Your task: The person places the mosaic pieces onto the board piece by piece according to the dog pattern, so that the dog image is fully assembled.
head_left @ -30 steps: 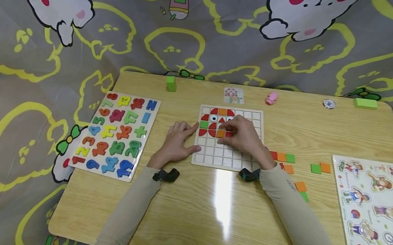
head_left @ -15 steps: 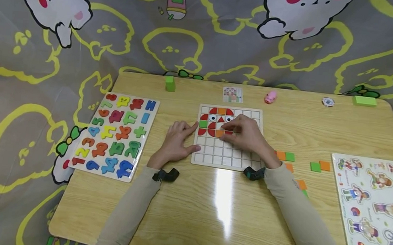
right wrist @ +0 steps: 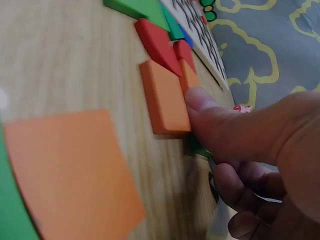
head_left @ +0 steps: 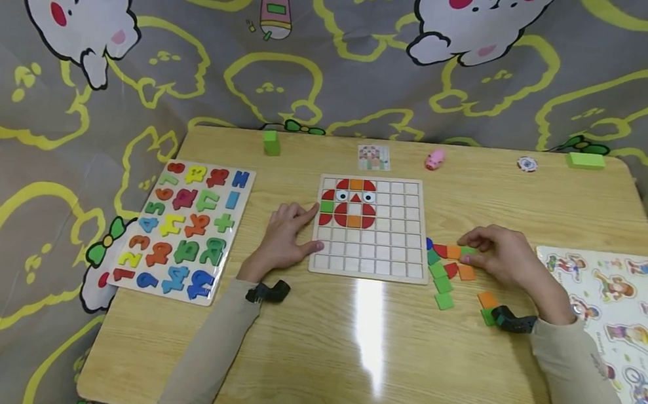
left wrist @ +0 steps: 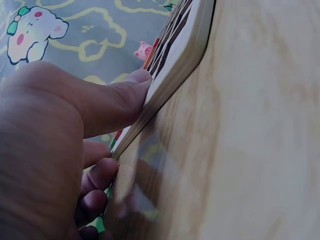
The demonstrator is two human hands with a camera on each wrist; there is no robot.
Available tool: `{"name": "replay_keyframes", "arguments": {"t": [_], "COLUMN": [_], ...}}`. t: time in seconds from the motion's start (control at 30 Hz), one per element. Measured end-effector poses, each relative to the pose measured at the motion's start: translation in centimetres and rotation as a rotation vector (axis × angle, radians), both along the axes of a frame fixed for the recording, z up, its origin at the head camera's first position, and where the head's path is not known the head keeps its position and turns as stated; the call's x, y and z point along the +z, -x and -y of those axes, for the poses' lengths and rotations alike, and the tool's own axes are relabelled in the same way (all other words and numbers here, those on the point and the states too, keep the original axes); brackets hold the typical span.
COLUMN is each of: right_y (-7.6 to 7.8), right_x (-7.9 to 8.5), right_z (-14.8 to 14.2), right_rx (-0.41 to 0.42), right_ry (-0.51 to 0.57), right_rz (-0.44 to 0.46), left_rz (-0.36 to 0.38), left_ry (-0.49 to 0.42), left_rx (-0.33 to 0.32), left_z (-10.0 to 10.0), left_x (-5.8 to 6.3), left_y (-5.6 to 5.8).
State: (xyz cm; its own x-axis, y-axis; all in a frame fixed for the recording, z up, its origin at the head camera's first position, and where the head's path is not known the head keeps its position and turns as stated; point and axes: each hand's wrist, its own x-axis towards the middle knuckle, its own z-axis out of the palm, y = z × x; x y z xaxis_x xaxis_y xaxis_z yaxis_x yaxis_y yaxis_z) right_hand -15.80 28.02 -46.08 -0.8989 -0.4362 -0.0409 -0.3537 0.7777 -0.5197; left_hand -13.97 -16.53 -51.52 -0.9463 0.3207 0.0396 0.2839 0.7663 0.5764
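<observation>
My left hand (head_left: 283, 236) rests at the left edge of a white gridded board (head_left: 398, 252), index fingertip and thumb touching its rim. In the left wrist view the thumb (left wrist: 117, 102) lies against the board's wooden edge. Red, orange and green pieces and two eye pieces form a pattern at the board's upper left. Right of the board, my right hand (head_left: 499, 254) has its thumb and index finger on either side of a green square tile (head_left: 468, 251). In the right wrist view the thumb partly hides that green tile (right wrist: 199, 146), beside an orange tile (right wrist: 167, 100).
Several loose tiles lie along the board's right side, including a green tile (head_left: 444, 301) and an orange tile (head_left: 487, 301). A number puzzle (head_left: 184, 230) lies left, a figure puzzle (head_left: 631, 326) right. A picture card (head_left: 373, 157), pink pig (head_left: 434, 159) and green blocks stand at the back.
My right hand has left the board's pattern and moved right to the loose tiles. The orange piece it was touching stays on the board. My left hand keeps its place at the board's edge.
</observation>
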Motion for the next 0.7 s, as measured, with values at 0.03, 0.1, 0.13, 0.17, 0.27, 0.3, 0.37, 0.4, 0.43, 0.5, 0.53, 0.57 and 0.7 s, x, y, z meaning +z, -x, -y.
{"name": "replay_keyframes", "arguments": {"t": [0.03, 0.1, 0.13, 0.17, 0.27, 0.3, 0.37, 0.4, 0.43, 0.5, 0.53, 0.57, 0.7], "right_y": [-0.1, -0.2, -0.2, -0.2, -0.1, 0.0, 0.3, 0.5, 0.8, 1.0, 1.0, 1.1, 1.6], "right_x": [-0.2, -0.4, -0.5, -0.4, -0.2, 0.0, 0.2, 0.3, 0.4, 1.0, 1.5, 1.4, 0.5], "right_z": [0.1, 0.2, 0.3, 0.3, 0.4, 0.6, 1.2, 1.7, 2.4, 4.3, 5.5, 6.6, 11.2], "right_rx": [-0.007, -0.041, -0.053, -0.06, -0.086, -0.095, -0.124, -0.137, -0.149, -0.165, -0.172, -0.173, -0.144], "right_ry": [-0.002, 0.001, -0.001, 0.001, 0.036, 0.059, 0.134, 0.183, 0.24, 0.337, 0.382, 0.429, 0.527], "right_rz": [0.003, 0.01, 0.007, 0.004, -0.026, -0.046, -0.067, -0.068, -0.059, -0.019, 0.013, 0.036, 0.117], "left_rz": [-0.001, -0.002, 0.0, 0.0, 0.009, 0.01, 0.008, 0.009, 0.008, 0.005, 0.005, 0.007, 0.005], "left_ry": [-0.003, -0.002, -0.003, 0.001, 0.006, 0.006, 0.011, 0.01, 0.01, 0.006, 0.003, -0.001, -0.014], "left_rx": [0.001, 0.0, -0.002, -0.004, -0.006, -0.007, -0.009, -0.009, -0.009, -0.009, -0.009, -0.007, 0.005], "left_z": [0.1, 0.2, 0.2, 0.2, 0.2, 0.2, 0.2, 0.2, 0.3, 0.3, 0.3, 0.2, 0.2], "left_x": [0.0, 0.0, 0.0, 0.0, 0.0, 0.0, 0.0, 0.0, 0.0, 0.0, 0.0, 0.0, 0.0], "left_y": [0.0, 0.0, 0.0, 0.0, -0.1, -0.1, -0.1, -0.1, -0.1, -0.1, -0.1, -0.1, -0.1]}}
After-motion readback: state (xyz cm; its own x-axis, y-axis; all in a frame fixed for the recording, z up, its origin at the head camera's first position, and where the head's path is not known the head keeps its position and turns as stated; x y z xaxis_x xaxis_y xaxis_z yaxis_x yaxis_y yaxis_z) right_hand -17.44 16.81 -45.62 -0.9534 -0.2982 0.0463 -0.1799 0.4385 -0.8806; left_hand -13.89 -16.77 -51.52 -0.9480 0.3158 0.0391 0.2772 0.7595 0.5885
